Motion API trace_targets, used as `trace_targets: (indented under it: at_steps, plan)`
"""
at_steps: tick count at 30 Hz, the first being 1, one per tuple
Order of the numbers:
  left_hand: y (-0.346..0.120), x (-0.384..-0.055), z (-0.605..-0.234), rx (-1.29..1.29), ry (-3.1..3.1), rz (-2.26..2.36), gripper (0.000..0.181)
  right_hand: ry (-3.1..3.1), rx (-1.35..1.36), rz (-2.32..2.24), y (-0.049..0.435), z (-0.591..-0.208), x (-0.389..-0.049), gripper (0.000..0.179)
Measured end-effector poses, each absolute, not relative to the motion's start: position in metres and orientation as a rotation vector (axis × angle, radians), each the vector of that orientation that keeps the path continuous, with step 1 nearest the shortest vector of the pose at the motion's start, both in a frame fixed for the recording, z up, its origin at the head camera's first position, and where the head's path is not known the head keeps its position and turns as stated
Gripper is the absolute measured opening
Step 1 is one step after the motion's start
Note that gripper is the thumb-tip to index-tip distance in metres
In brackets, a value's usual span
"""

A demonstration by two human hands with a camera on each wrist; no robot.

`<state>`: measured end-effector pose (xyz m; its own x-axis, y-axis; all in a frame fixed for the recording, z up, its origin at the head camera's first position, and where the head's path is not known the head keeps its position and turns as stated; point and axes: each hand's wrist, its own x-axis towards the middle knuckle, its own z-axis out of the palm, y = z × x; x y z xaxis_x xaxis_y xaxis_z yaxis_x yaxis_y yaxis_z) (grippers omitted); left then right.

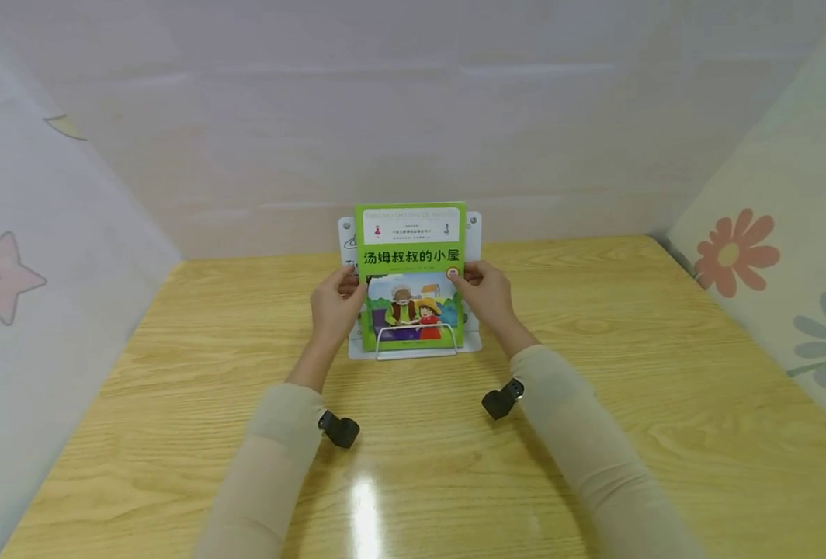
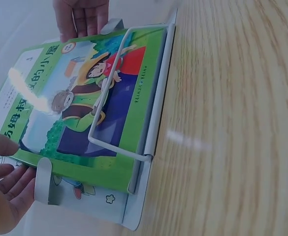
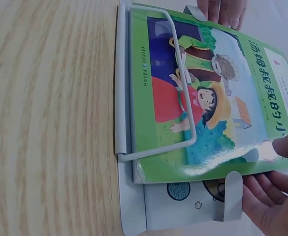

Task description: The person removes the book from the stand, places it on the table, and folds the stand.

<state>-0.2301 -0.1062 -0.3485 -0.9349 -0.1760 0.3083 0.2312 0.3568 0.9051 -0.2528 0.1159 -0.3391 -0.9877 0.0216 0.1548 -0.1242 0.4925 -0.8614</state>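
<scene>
A green picture book (image 1: pixel 413 260) with Chinese lettering leans upright on a white book stand (image 1: pixel 476 233). A white wire holder (image 1: pixel 416 328) crosses the lower front of its cover. My left hand (image 1: pixel 336 299) holds the book's left edge, thumb by the cover and fingers at the side. On the opposite edge my right hand (image 1: pixel 488 295) pinches the book, its thumb (image 3: pixel 287 146) on the cover. Small metal side clips (image 2: pixel 44 181) stick up beside the book near the fingers. Part of the stand's printed board is hidden behind the book.
The stand is on a wood-grain table (image 1: pixel 399 419), near its back edge. A pale cloth backdrop (image 1: pixel 413 116) rises behind it. Decorated sheets with a star (image 1: pixel 1 276) and flowers (image 1: pixel 737 252) flank the table.
</scene>
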Motion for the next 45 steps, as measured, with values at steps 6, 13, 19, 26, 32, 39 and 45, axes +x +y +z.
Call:
trace_targets:
  at_steps: [6,13,19,26,32,39,45]
  plan:
    - [-0.103,-0.234,-0.348,-0.031,-2.303,-1.520,0.035,-2.550,0.023,1.529,0.111,-0.339,-0.254,0.034]
    - [-0.100,-0.236,-0.347,0.012,-2.335,-1.460,0.034,-2.550,-0.067,1.522,0.105,-0.338,-0.256,0.032]
    - [-0.101,-0.238,-0.344,0.061,-2.365,-1.453,0.030,-2.561,-0.158,1.530,0.100,-0.335,-0.258,0.030]
    - [-0.102,-0.239,-0.343,0.081,-2.356,-1.474,0.026,-2.536,-0.283,1.565,0.097,-0.332,-0.259,0.027]
    - [-0.101,-0.240,-0.342,0.112,-2.344,-1.500,0.026,-2.523,-0.308,1.592,0.098,-0.331,-0.261,0.026]
    - [-0.102,-0.242,-0.341,0.147,-2.326,-1.535,0.025,-2.515,-0.306,1.628,0.098,-0.328,-0.263,0.025]
    - [-0.103,-0.243,-0.340,0.150,-2.299,-1.556,0.026,-2.485,-0.275,1.650,0.097,-0.325,-0.263,0.023]
